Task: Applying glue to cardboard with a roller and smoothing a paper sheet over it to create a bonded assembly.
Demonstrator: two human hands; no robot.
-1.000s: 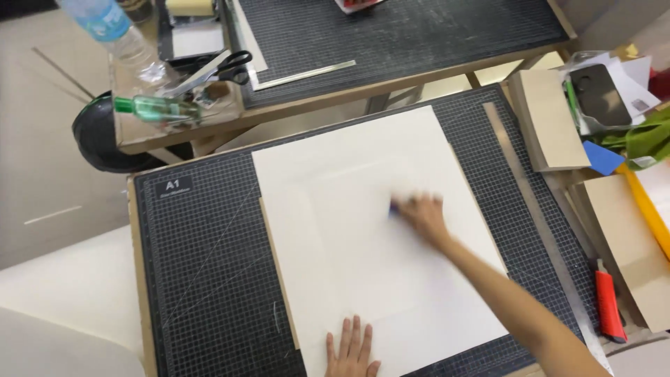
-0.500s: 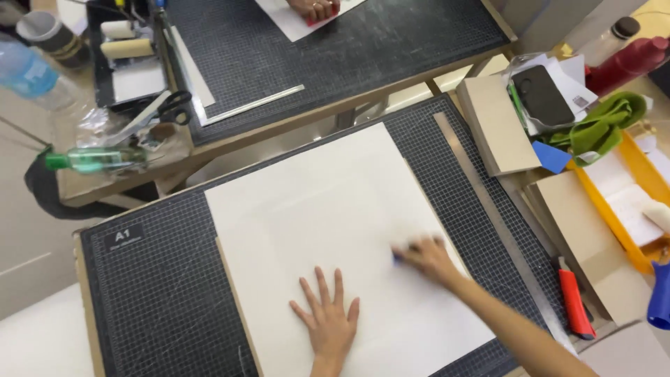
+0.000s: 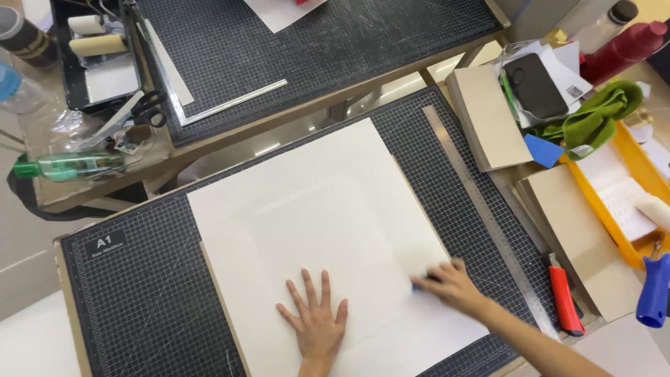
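White sheet (image 3: 328, 216) under hands; blue tool (image 3: 417, 285) mostly hidden.

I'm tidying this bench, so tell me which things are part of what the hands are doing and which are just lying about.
In use:
left hand, flat on the white sheet
right hand, pressing a small blue tool
cutting mat underneath

Lying about:
steel ruler
red knife
scissors
green cloth
phone

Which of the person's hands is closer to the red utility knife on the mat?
Right. The right hand is just left of the red utility knife, while the left hand lies flat on the white sheet, farther left.
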